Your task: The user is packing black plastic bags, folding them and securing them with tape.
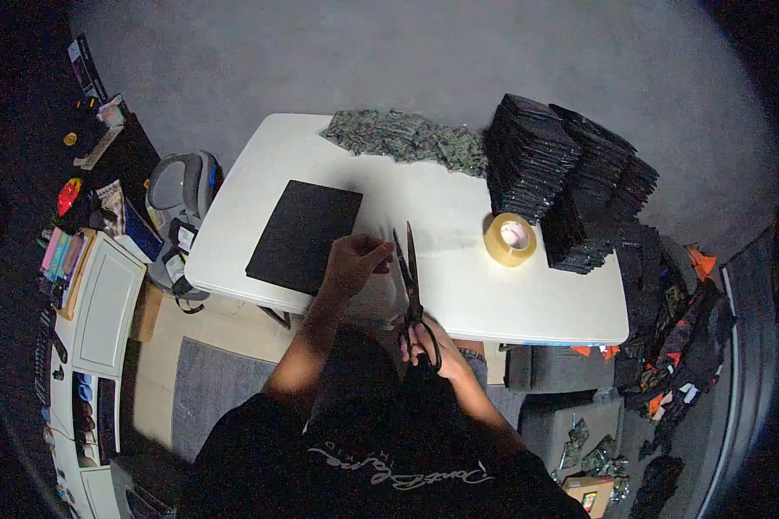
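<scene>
Black-handled scissors (413,292) are in my right hand (422,340), their blades slightly parted and pointing away from me over the white table (441,201). My left hand (357,261) is just left of the blade tips, thumb and fingers pinched together. A thin piece of clear plastic film (382,301) hangs below those fingers near the table's front edge; its outline is hard to make out. Partly behind my left hand, a flat black rectangular sheet or packet (305,237) lies on the table. Right of the scissors sits a roll of clear packing tape (510,240).
Tall stacks of black packets (539,156) stand at the table's right end. Camouflage-patterned packets (409,139) line its far edge. A grey chair (178,188) and white cabinet (94,298) are at left. Dark and orange fabric items (675,350) are piled at right.
</scene>
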The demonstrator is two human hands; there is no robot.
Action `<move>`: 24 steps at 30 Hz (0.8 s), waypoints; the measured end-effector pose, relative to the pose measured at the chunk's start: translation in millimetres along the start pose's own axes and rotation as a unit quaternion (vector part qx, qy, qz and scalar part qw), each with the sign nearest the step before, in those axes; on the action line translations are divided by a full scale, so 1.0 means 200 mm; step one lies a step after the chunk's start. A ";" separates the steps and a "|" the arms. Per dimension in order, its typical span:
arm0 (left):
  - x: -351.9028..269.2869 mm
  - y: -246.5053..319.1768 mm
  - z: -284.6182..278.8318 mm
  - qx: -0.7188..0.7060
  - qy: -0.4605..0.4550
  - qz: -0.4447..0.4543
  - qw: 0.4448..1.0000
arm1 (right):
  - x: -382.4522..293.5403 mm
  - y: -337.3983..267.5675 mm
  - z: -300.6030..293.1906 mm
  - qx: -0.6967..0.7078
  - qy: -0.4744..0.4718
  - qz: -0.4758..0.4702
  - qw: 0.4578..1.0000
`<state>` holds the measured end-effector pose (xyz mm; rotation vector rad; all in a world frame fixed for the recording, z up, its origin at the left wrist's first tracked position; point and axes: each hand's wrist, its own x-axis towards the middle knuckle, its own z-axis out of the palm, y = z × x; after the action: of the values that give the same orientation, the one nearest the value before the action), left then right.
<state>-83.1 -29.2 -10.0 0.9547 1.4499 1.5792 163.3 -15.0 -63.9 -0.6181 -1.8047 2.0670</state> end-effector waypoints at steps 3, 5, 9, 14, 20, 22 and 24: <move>0.01 -0.02 -0.01 0.018 0.001 0.000 1.000 | 0.01 0.00 0.01 0.018 0.004 0.009 1.000; 0.02 -0.03 -0.02 0.019 0.002 -0.002 1.000 | 0.01 0.00 0.02 0.014 0.007 0.017 1.000; 0.02 -0.03 -0.03 0.014 0.002 0.007 1.000 | -0.01 0.00 0.03 0.015 0.008 0.018 1.000; 0.02 0.02 -0.02 0.061 0.007 -0.015 0.998 | -0.01 0.01 0.02 0.005 0.006 0.018 1.000; 0.02 0.02 -0.02 0.047 0.007 -0.005 0.999 | -0.01 0.02 0.02 0.001 0.017 0.007 1.000; 0.02 0.01 -0.03 0.032 0.000 -0.021 0.999 | -0.01 0.00 0.03 0.000 0.019 0.010 1.000; 0.02 0.02 -0.03 0.045 0.000 -0.018 0.999 | -0.02 -0.02 0.04 -0.028 0.022 0.029 0.999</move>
<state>-90.0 -28.7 -6.8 0.9734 1.5415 1.4991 162.0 -22.7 -58.3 -0.7337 -1.8461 2.0301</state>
